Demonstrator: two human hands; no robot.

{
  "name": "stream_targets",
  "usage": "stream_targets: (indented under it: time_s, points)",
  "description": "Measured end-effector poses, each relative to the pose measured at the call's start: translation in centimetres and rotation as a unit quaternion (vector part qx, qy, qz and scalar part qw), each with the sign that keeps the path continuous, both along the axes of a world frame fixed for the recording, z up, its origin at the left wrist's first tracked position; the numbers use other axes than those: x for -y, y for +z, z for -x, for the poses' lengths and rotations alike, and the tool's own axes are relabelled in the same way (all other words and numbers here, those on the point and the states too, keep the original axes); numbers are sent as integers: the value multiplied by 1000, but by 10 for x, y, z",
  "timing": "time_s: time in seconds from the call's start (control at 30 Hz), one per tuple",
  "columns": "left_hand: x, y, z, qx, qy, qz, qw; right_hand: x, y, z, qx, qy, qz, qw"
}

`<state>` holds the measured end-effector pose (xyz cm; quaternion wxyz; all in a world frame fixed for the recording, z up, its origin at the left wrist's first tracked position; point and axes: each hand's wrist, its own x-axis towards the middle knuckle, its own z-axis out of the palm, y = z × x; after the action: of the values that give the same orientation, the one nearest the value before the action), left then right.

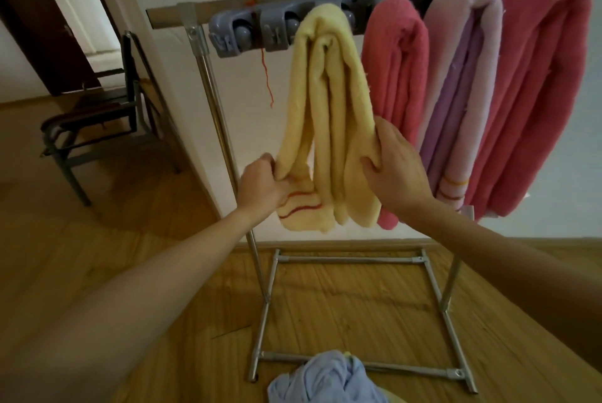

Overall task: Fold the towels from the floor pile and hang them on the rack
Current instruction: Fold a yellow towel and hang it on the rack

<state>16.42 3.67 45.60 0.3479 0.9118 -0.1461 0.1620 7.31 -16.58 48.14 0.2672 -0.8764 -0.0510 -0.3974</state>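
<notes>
Yellow towel [325,116] folded and draped over the top bar of the rack [208,54], hanging in several long layers, orange stripes near the lower end. Left hand [264,187] gripping the towel's lower left edge, fingers curled round the cloth. Right hand [395,171] holding the lower right edge, thumb tucked into a fold and fingers wrapped behind. Both forearms stretched forward from the bottom corners.

To the right on the same bar, close together: a coral towel [395,83] just beside the yellow one, then a pink and purple towel [462,86] with yellow and orange stripes near its end, then a bigger coral towel [540,86] at the far right. Grey plastic holder strip [247,33] mounted behind the bar, a red thread [265,73] dangling from it.

Metal base of the rack standing on the wooden floor [342,298]. Light blue towel [322,380] crumpled on the floor at the bottom edge, partly over the front base bar. Dark chair [97,116] at the left near an open doorway [78,12].
</notes>
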Motion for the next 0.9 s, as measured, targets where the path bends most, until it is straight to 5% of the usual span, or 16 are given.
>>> stream_targets:
  time_s: [0.17,0.3,0.53,0.9]
  points:
    - [-2,-8,-2,82,115,25,990,5,-2,-4,23,-7,26,999]
    - [12,-17,-5,36,35,21,999,11,-5,-8,28,0,51,998]
    - [50,-21,32,-113,-129,167,971,20,-1,-7,2,-3,83,997]
    - [71,-16,29,-26,50,132,990,16,14,13,-46,-13,114,992]
